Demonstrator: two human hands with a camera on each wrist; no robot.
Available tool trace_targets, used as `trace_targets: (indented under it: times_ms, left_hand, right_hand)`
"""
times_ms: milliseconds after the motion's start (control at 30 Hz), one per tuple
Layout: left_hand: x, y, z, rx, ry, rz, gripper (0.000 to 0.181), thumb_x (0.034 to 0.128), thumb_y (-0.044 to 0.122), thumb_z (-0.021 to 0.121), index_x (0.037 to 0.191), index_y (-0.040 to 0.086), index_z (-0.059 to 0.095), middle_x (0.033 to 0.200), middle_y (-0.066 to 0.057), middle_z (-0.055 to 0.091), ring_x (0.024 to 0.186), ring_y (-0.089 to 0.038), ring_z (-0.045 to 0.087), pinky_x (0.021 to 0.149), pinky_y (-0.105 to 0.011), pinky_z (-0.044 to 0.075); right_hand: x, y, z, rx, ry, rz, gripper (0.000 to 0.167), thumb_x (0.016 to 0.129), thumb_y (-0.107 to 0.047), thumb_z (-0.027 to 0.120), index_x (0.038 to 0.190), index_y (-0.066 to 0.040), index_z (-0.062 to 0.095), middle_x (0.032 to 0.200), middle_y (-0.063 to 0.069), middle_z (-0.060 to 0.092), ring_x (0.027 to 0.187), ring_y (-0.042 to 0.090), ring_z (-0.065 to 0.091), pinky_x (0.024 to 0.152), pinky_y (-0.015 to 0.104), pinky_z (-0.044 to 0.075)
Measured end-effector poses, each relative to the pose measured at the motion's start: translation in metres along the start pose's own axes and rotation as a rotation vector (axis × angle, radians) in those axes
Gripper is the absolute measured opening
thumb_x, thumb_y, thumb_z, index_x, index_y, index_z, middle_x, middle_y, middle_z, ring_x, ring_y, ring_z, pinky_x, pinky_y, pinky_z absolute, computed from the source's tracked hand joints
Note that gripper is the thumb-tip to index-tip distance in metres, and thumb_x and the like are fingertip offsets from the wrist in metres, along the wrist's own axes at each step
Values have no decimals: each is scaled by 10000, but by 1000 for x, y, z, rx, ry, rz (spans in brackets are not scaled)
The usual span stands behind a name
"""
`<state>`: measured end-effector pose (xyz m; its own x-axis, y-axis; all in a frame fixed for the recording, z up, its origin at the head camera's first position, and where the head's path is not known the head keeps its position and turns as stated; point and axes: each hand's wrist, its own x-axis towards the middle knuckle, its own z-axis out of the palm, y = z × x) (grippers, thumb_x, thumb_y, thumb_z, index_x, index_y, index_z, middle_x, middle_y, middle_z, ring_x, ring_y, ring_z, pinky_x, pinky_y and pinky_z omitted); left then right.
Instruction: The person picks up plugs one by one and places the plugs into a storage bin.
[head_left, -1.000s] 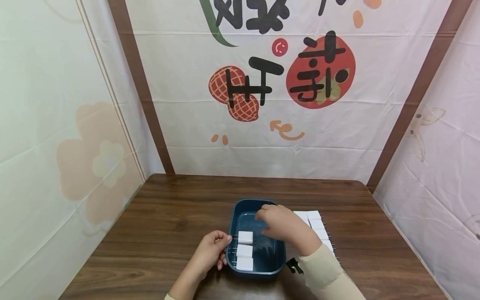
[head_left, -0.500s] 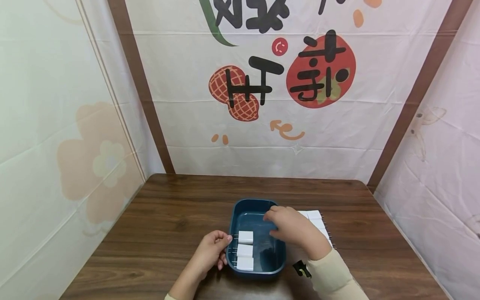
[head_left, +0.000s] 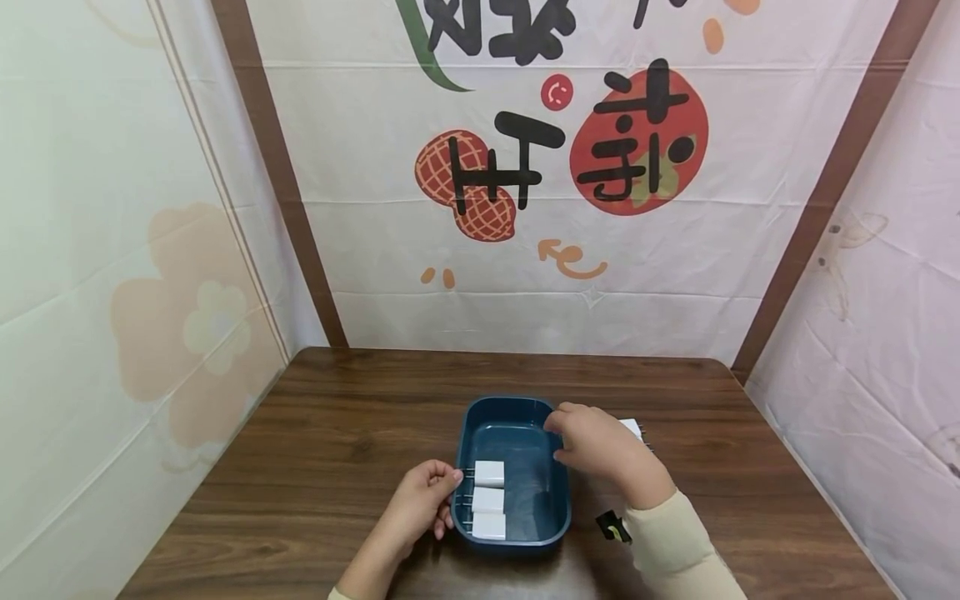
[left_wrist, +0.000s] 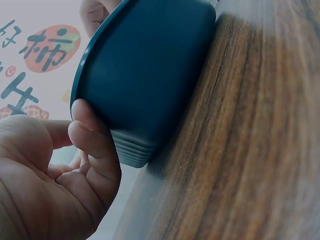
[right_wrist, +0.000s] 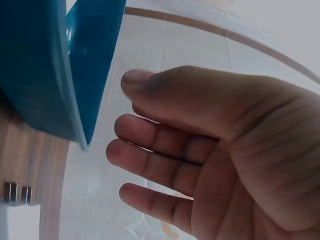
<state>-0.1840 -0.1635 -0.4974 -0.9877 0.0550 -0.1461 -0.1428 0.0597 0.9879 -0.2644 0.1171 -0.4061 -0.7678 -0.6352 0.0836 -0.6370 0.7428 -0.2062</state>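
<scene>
A deep blue rectangular box (head_left: pixel 536 533) stands on the table. Along its left wall lie three white plug adapters (head_left: pixel 489 500) in a column, prongs pointing left. My left hand (head_left: pixel 423 500) pinches the box's left rim; in the left wrist view its fingertips (left_wrist: pixel 82 132) lie against the outer wall. Over the right rim is my right hand (head_left: pixel 600 446), fingers loosely bent, holding nothing, as the right wrist view shows. More plug adapters (head_left: pixel 632 427) lie right of the box, mostly hidden by that hand and forearm. One white adapter (right_wrist: pixel 20 220) with two metal prongs shows in the right wrist view.
The brown wooden table (head_left: pixel 360 425) extends around the box. A black strap buckle (head_left: pixel 613 527) hangs by the right sleeve (head_left: pixel 667 533). Printed white cloth (head_left: pixel 450 325) encloses the back and both sides.
My right hand has moved right, from over the box's inside to its right rim, covering more of the adapters there. The left hand and the three adapters in the box have stayed put.
</scene>
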Motion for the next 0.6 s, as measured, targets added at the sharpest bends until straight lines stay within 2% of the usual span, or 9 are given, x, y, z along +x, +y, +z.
trace_targets:
  times_ms: [233, 400, 600]
  left_hand:
    - [-1, 0, 0, -8, -6, -11, 332, 1052, 243, 593, 1127, -76, 539, 658, -33, 568, 472, -107, 517, 397, -222, 432]
    - [0, -1, -1, -8, -2, -8, 336, 1049, 247, 598, 1123, -76, 543, 654, -36, 568, 473, -116, 524, 395, -223, 432]
    - [2, -2, -2, -17, -7, -7, 330, 1048, 243, 598, 1118, -75, 543, 653, -37, 570, 471, -115, 529, 394, -222, 433]
  right_hand:
    - [-3, 13, -2, 54, -3, 60, 294, 907, -226, 789, 1160, -96, 714, 1049, 5, 648, 913, 154, 673, 823, 383, 592]
    - [-3, 21, 0, 59, -6, 44, 258, 916, -227, 780, 1122, -89, 709, 975, -13, 613, 817, 115, 604, 756, 362, 560]
    - [-4, 30, 0, 103, -51, 96, 191, 938, -185, 748, 1101, -87, 726, 933, -13, 586, 736, 111, 530, 703, 346, 510]
